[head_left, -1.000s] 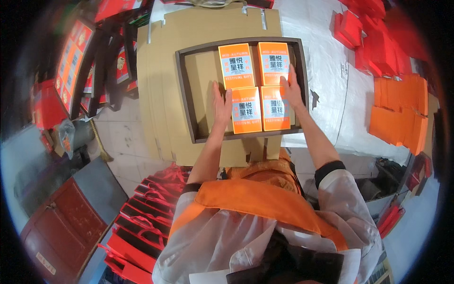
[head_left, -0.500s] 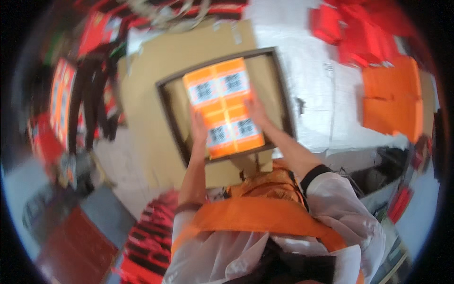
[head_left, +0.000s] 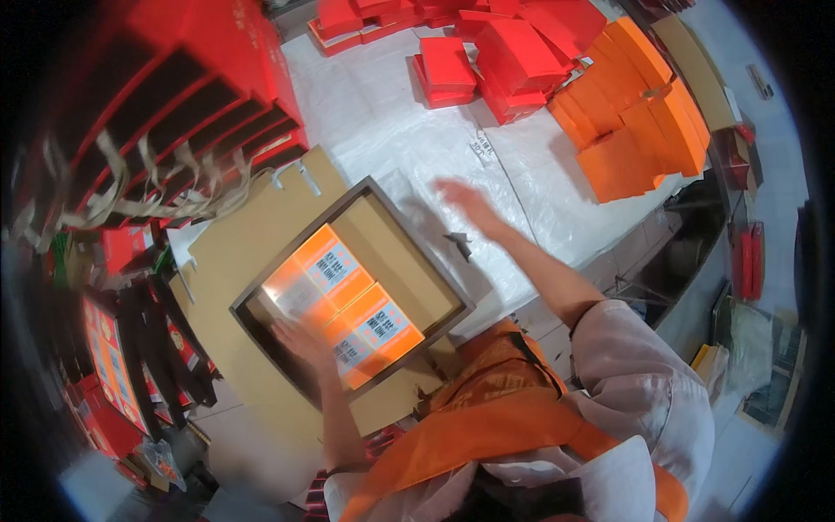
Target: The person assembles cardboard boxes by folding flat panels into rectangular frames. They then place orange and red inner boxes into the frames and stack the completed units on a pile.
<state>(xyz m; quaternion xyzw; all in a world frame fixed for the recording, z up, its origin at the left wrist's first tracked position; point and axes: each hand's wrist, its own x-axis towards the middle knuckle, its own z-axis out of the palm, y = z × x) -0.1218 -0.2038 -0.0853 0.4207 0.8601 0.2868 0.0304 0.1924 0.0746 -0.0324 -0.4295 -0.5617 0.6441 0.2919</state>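
Observation:
A shallow tray with a dark brown rim (head_left: 383, 184) rests at a slant on a cardboard sheet (head_left: 215, 261). Several orange boxes (head_left: 396, 304) with white, code-printed labels lie side by side in it, along its near left part. My left hand (head_left: 304, 341) lies over the boxes' left edge, fingers stretched out and a little blurred. Beyond the tray's right side, my right hand (head_left: 465, 202) reaches out over the white plastic-covered surface (head_left: 374, 113). It is blurred, its fingers look extended, and nothing shows in it.
Red boxes (head_left: 522, 61) and a pile of orange boxes (head_left: 635, 113) stand at the far right. Red bags with pale ribbon handles (head_left: 174, 165) crowd the far left. More dark-rimmed trays (head_left: 143, 348) stand upright at left. A small dark mark or scrap (head_left: 459, 245) lies beside the tray.
The orange boxes, held between both hands before, now sit down in the tray. My right hand has left them and moved out to the right. The view has turned toward the right.

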